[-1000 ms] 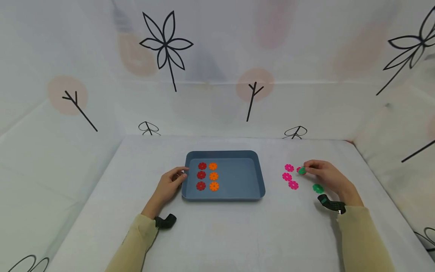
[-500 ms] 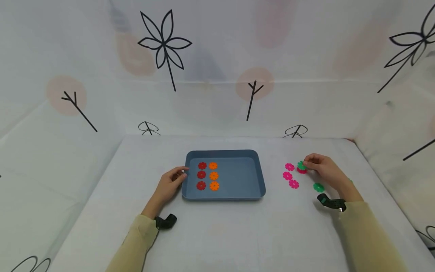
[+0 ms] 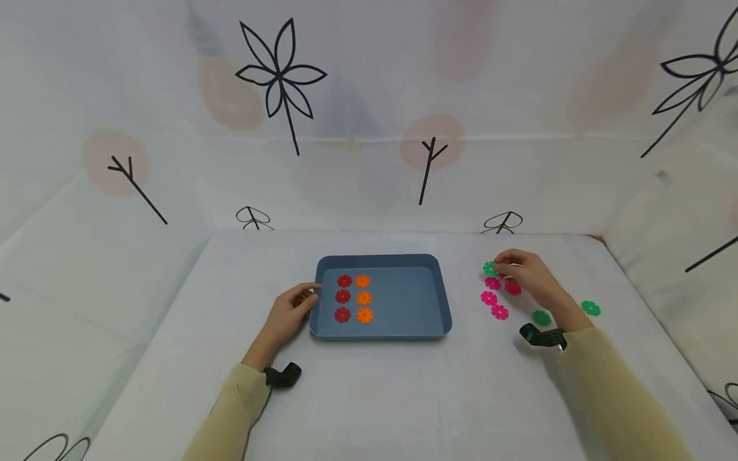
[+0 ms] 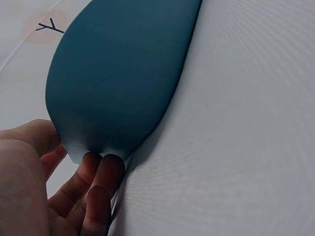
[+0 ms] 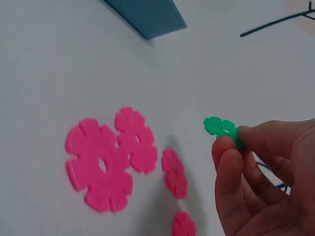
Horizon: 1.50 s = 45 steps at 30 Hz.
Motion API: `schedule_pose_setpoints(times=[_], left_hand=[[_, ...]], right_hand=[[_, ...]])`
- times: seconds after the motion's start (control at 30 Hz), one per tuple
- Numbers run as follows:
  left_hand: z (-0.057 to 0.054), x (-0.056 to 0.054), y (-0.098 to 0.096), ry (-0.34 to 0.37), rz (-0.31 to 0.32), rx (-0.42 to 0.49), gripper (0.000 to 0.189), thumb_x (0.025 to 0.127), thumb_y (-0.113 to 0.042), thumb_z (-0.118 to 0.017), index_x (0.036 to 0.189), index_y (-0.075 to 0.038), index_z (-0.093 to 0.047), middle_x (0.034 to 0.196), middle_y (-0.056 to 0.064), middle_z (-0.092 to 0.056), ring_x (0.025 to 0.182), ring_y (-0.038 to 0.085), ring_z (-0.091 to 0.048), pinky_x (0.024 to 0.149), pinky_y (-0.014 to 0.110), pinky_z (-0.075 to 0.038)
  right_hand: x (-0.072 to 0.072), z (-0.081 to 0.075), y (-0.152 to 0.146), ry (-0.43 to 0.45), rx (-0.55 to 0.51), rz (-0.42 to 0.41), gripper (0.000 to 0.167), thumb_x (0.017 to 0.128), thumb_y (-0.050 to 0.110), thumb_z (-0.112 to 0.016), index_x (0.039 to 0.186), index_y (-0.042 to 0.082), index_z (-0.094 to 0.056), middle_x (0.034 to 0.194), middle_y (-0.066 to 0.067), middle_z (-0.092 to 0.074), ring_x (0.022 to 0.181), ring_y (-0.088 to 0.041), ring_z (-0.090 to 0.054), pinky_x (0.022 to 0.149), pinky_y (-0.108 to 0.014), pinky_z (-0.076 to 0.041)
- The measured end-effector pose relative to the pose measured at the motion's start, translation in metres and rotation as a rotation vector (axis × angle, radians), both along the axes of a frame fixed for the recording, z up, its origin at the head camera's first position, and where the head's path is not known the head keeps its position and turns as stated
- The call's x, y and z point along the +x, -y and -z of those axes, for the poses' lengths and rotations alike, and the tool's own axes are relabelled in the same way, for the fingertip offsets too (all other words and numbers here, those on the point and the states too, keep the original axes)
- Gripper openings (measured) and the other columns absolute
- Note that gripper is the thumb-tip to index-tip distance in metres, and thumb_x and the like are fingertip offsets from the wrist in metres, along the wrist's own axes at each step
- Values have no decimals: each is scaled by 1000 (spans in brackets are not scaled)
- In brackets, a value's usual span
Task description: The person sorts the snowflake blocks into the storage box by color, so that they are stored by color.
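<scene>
My left hand [image 3: 291,315] holds the left end of a blue-grey rectangular tray [image 3: 409,298], its fingertips against the outer wall [image 4: 113,113] in the left wrist view. Inside the tray, red flower-shaped plastic pieces [image 3: 343,296] form a column beside a column of orange pieces [image 3: 364,298]. Right of the tray, my right hand [image 3: 533,278] pinches a green flower-shaped piece [image 5: 221,129] between thumb and fingers, raised above the table. Several pink flower-shaped pieces [image 5: 101,164] lie just below and beside that hand.
Two more green pieces lie on the white cloth: one [image 3: 542,318] near the right wrist, another [image 3: 590,308] farther right. White patterned cloth walls [image 3: 357,186] stand behind and at both sides of the table.
My right hand has moved left and slightly away from me with the green piece, from over a pink piece to beyond the pink group. The left hand and tray have stayed put.
</scene>
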<state>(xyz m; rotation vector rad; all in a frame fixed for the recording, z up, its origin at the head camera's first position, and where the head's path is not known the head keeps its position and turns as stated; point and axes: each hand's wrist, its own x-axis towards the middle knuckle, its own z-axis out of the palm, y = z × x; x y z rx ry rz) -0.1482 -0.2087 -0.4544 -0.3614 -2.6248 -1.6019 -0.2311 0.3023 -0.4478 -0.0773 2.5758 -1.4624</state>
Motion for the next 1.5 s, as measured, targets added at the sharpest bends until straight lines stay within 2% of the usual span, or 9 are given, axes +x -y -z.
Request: schedule_pose_setpoints(times=[0.2,0.33,0.57,0.77,1.0,1.17,1.3,1.5], left_hand=[[0,0,0,-2,-3,-4,29,101,-13,-61,126,0,-65,98,12,-61,76,18,-55,65,24,-47],[0,0,0,3,2,-3,30,101,-13,-61,127,0,-65,98,13,-61,75,15,-54,65,24,-47],[1,0,1,2,5,0,30,100,-13,-61,127,1,-65,98,13,-61,75,13,-55,66,24,-48],[1,-1,1,0,1,-1,30,100,-13,-61,127,1,-65,98,13,-61,75,11,-54,66,24,-48],[1,-1,2,-2,9,-9,30,100,-13,-61,127,1,-65,98,13,-62,75,11,-55,67,24,-48],[0,-1,2,-39,10,-15,29,99,-10,-62,125,3,-65,97,14,-63,75,18,-58,67,25,-49],[-1,-1,2,-51,5,-12,28,99,-9,-62,124,3,-65,97,14,-63,75,25,-59,67,25,-48],[-1,0,1,-35,6,-15,28,99,-10,-62,125,2,-66,98,13,-63,76,20,-58,67,24,-48]], right_hand=[[-4,-4,29,-50,6,-89,28,101,19,-61,117,-3,-59,109,-20,-62,94,-29,-63,77,-22,-53],[-6,-6,51,-62,22,-126,21,100,15,-61,113,-2,-61,103,-18,-66,91,-30,-66,76,-25,-54],[-6,-17,97,-121,19,-152,16,99,12,-63,109,-1,-63,96,-15,-68,87,-33,-67,79,-43,-56],[-10,-13,131,-125,-24,-208,12,97,10,-65,105,1,-65,96,-13,-66,85,-27,-68,78,-37,-57],[-16,-9,160,-146,-24,-302,6,94,10,-68,98,5,-67,88,-8,-68,80,-25,-68,74,-38,-57],[-19,-11,169,-120,-10,-370,7,94,8,-67,100,4,-67,86,-6,-68,80,-24,-69,76,-40,-56],[-23,-14,170,-54,-13,-424,9,95,5,-65,102,0,-67,88,-8,-68,81,-25,-68,77,-40,-56],[-29,-15,170,22,9,-501,10,96,4,-63,102,-3,-65,89,-11,-68,80,-27,-66,77,-40,-54]])
